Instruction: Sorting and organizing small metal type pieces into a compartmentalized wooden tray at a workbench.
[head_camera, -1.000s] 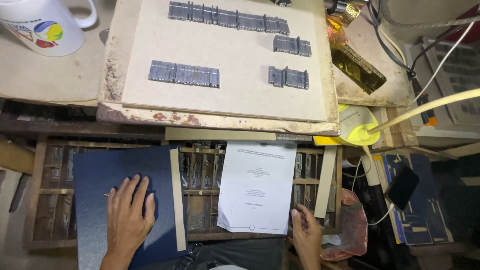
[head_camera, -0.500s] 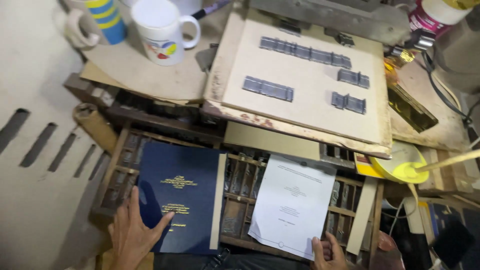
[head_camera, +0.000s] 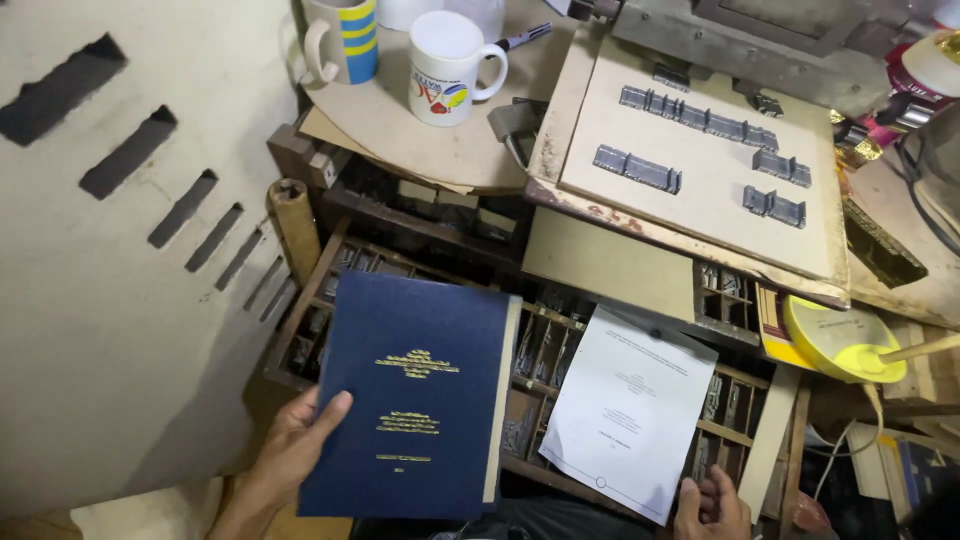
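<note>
A: Quick pass. Your left hand (head_camera: 290, 450) has the blue hardbound book (head_camera: 415, 395): thumb on the front cover near the lower left corner, fingers hidden under it, so the grip is closed on the book. It sits over the left part of the wooden type tray (head_camera: 300, 330), cover up.

B: Right hand?

A: Your right hand (head_camera: 712, 505) is at the bottom edge, fingertips by the lower corner of the white printed sheet (head_camera: 630, 415). Can't tell if you're pinching it or just touching; grip looks loose.

B: Progress?

A: Judging from the layout: book and sheet are out side by side over the tray. Metal type blocks (head_camera: 700, 150) lie in rows on the board (head_camera: 690, 225) up on the desk, well apart from the book. Nothing looks pressed to the cover now.

B: Orientation?

A: Book's long axis runs top to bottom, tilted slightly; spine on the left, page edges right, gold lettering reads upright to you.
</note>
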